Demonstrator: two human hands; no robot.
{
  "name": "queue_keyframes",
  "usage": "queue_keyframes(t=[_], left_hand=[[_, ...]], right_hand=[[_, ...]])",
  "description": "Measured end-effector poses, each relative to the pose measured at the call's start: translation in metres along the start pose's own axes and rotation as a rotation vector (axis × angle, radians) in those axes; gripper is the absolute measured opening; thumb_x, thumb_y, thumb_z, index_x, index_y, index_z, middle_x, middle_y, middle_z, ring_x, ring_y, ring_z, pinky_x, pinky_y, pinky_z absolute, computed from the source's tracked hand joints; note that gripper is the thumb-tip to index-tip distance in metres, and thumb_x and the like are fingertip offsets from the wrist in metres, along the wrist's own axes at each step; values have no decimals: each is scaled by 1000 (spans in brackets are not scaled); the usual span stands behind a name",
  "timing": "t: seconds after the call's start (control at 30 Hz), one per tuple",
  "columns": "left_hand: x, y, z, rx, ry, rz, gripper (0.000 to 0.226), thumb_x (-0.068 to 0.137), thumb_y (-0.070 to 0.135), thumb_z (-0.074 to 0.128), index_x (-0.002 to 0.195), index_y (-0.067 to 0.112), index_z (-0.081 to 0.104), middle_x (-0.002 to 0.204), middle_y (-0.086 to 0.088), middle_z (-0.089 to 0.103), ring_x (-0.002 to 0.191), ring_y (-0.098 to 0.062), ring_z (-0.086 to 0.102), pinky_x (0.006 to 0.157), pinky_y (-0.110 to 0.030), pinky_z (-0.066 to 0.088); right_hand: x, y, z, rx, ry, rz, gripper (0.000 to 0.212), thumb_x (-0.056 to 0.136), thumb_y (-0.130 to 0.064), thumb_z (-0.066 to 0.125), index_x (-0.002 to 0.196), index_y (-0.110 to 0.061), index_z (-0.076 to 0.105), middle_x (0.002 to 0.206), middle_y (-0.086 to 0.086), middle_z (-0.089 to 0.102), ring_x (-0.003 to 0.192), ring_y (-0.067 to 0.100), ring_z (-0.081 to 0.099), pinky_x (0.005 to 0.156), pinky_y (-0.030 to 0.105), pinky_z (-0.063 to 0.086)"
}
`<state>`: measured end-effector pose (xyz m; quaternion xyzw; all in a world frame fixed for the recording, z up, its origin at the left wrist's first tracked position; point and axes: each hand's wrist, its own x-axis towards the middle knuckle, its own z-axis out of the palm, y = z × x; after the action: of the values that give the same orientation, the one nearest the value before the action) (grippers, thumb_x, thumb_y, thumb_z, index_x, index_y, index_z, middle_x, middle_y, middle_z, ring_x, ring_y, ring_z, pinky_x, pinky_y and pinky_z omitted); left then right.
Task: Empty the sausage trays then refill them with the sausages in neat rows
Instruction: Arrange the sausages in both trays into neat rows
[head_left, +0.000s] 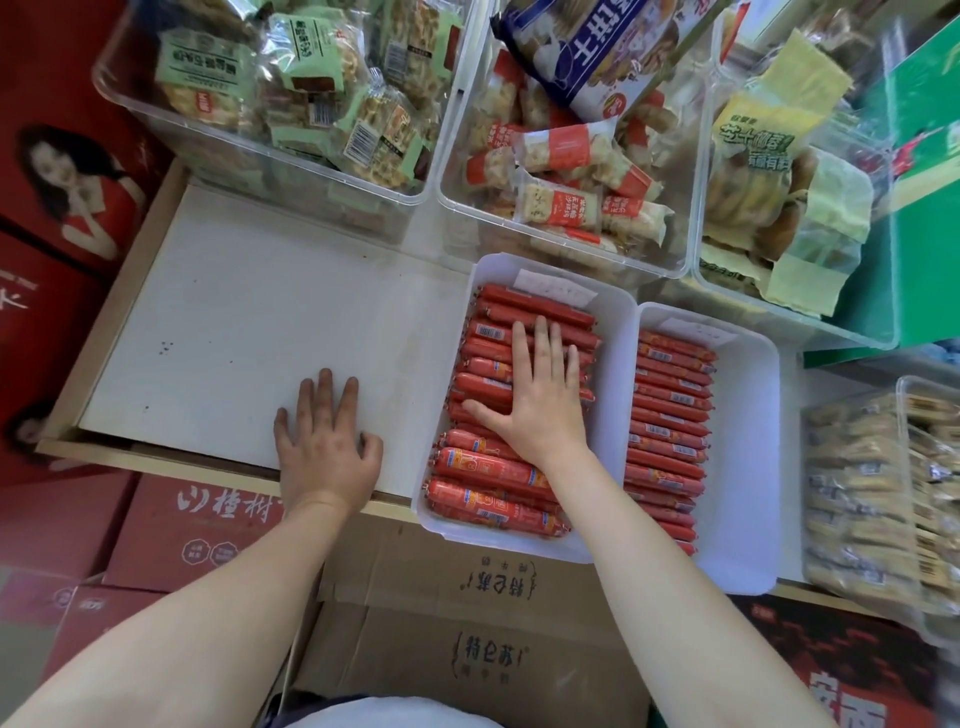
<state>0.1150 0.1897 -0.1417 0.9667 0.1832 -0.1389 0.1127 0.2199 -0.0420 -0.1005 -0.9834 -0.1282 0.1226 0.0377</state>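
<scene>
Two hands lie flat: the left hand (324, 441) spread on the bare white surface (234, 332), the right hand (540, 387) just beside it, fingers straight, pressing sausages (483, 467) in the near tray (613, 415). Right of that hand stands a second tray (748, 467) of rowed sausages; beyond both hands, clear snack bins (431, 197) crowd the back.

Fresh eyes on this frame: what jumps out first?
The red sausages packed in rows in two white trays, centre-right: the right hand lies flat on those in the larger tray. The left hand rests on the bare white shelf board. Behind stand clear bins of wrapped snacks.
</scene>
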Motion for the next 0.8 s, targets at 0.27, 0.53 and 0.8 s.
queue_keyframes(t=[0.27,0.53,0.8], left_hand=[[1,0,1,-8,2,0,70,92,32,47,157,24,24,167,-5,11,153,-24,7,122,-52,7],[1,0,1,7,-12,4,70,94,34,42,159,25,17,168,-4,4,154,-24,1,123,-51,4],[1,0,-1,-3,-21,13,70,94,36,40,159,25,16,168,-4,3,154,-24,-1,123,-51,3]], right_hand=[[39,15,-9,-138,20,-54,113,77,-86,34,158,-15,1,165,13,-1,152,27,-5,123,50,1],[27,19,0,-59,13,-51,94,89,-76,27,159,-18,2,165,11,-2,152,26,-7,122,51,1],[-26,4,-22,84,23,-195,100,89,-75,34,158,-10,3,166,7,-5,152,19,-12,124,43,-4]])
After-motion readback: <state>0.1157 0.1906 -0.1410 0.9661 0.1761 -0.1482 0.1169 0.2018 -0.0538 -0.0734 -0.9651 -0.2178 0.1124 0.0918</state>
